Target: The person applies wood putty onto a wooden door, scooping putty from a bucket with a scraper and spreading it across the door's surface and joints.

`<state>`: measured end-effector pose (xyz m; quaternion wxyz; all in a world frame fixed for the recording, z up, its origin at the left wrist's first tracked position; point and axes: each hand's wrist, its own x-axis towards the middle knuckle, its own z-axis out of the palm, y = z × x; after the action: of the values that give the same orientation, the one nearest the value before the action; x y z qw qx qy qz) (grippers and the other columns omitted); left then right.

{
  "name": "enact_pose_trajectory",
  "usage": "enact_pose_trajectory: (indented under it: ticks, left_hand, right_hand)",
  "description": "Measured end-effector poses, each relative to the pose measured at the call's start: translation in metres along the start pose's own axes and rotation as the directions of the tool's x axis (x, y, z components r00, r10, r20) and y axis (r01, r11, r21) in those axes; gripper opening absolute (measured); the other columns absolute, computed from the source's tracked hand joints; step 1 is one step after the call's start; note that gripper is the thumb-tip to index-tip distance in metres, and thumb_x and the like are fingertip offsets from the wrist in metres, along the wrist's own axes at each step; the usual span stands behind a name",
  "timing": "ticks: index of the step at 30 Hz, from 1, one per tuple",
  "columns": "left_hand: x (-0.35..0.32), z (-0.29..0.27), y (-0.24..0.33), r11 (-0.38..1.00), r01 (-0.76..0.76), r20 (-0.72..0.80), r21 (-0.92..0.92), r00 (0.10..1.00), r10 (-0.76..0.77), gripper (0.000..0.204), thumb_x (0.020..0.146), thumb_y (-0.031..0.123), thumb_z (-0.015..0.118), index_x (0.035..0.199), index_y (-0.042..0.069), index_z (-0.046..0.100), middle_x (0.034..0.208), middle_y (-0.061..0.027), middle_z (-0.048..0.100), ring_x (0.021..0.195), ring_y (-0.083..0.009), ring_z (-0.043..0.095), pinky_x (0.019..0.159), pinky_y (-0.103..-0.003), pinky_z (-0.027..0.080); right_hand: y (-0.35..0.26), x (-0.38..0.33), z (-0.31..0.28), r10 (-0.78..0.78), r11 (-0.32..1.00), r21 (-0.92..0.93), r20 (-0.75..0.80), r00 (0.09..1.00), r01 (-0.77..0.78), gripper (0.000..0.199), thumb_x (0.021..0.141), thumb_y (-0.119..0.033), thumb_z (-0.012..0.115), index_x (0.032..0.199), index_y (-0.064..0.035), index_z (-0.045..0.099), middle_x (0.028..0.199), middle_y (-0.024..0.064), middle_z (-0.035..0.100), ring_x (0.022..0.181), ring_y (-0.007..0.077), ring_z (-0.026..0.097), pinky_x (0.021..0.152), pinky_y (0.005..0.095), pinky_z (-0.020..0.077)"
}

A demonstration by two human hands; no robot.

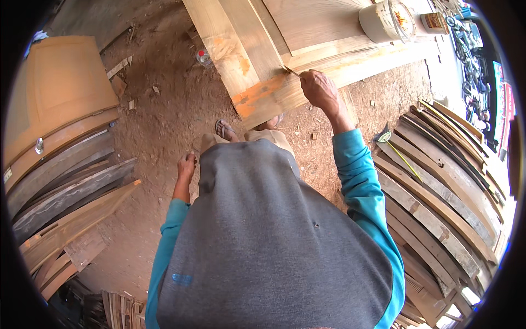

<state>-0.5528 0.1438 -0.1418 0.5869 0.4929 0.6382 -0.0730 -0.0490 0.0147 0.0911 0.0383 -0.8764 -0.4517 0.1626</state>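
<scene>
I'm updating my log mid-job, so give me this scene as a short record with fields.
Right grip: closed on a thin tool, tip at the wooden panel; contact hard to tell
Left grip: low at the person's left side; contents unclear
Panel surface: orange patches near the closest corner
Containers: pale bucket on the panel, smaller can beside it
Ground: red-capped bottle
Both sides: stacked boards

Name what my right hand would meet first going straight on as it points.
Most likely the large wooden panel, since the thin tool in your right hand points across it; the gap beneath the hand is hard to judge.
</scene>
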Motion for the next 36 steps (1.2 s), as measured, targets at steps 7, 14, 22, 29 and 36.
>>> enact_pose_trajectory:
  ticks: [7, 14, 22, 29, 36]
  left_hand:
    - [-0.001, -0.009, -0.004, 0.998, 0.036, -0.022, -0.057, 0.999, -0.037, 0.048, 0.102, 0.04, 0.06, 0.124, -0.002, 0.067, 0.115, -0.0106, 0.072, 0.101, -0.0211, 0.068, 0.084, -0.036, 0.055]
    - [-0.004, -0.013, -0.015, 0.997, 0.043, -0.033, -0.061, 0.998, -0.046, 0.046, 0.103, 0.039, 0.059, 0.125, -0.001, 0.066, 0.113, -0.0115, 0.071, 0.099, -0.0212, 0.069, 0.082, -0.037, 0.055]
    - [0.0, -0.018, -0.01, 0.998, 0.056, 0.004, 0.016, 0.998, -0.056, 0.046, 0.103, 0.038, 0.058, 0.126, -0.001, 0.066, 0.115, -0.0112, 0.072, 0.1, -0.0217, 0.069, 0.084, -0.037, 0.055]
    - [0.005, -0.019, 0.007, 0.998, 0.039, 0.005, 0.049, 0.999, -0.039, 0.049, 0.103, 0.039, 0.057, 0.128, -0.002, 0.065, 0.117, -0.0125, 0.072, 0.106, -0.0238, 0.07, 0.087, -0.038, 0.055]
    - [0.008, -0.017, 0.014, 0.998, 0.03, -0.007, 0.052, 1.0, -0.03, 0.049, 0.103, 0.039, 0.057, 0.129, -0.003, 0.064, 0.112, -0.0131, 0.073, 0.104, -0.0254, 0.071, 0.087, -0.038, 0.056]
  right_hand:
    - [-0.003, 0.011, -0.023, -0.053, 0.999, 0.003, 0.187, 0.981, 0.053, 0.023, 0.094, -0.016, 0.055, 0.088, -0.0038, 0.074, 0.084, 0.0219, 0.072, 0.083, 0.0428, 0.07, 0.076, 0.0508, 0.0556]
    - [-0.025, -0.026, -0.025, 0.01, 0.981, 0.19, 0.199, 0.98, -0.049, 0.028, 0.095, -0.019, 0.058, 0.114, -0.0075, 0.075, 0.1, 0.0226, 0.072, 0.096, 0.0386, 0.07, 0.083, 0.0465, 0.0555]
    - [-0.036, -0.061, 0.006, 0.026, 0.952, 0.307, -0.057, 0.998, -0.007, 0.03, 0.096, -0.013, 0.06, 0.122, -0.0036, 0.072, 0.093, 0.0238, 0.069, 0.088, 0.0414, 0.069, 0.079, 0.0478, 0.0546]
    - [-0.039, -0.066, 0.016, 0.035, 0.948, 0.319, -0.138, 0.99, 0.011, 0.03, 0.098, -0.014, 0.06, 0.123, -0.006, 0.072, 0.093, 0.022, 0.07, 0.087, 0.04, 0.069, 0.077, 0.0463, 0.0553]
    - [-0.053, -0.081, 0.042, 0.031, 0.998, 0.063, -0.02, 0.999, -0.03, 0.037, 0.097, -0.014, 0.061, 0.133, -0.0129, 0.065, 0.091, 0.0172, 0.066, 0.085, 0.0364, 0.069, 0.076, 0.0464, 0.0567]
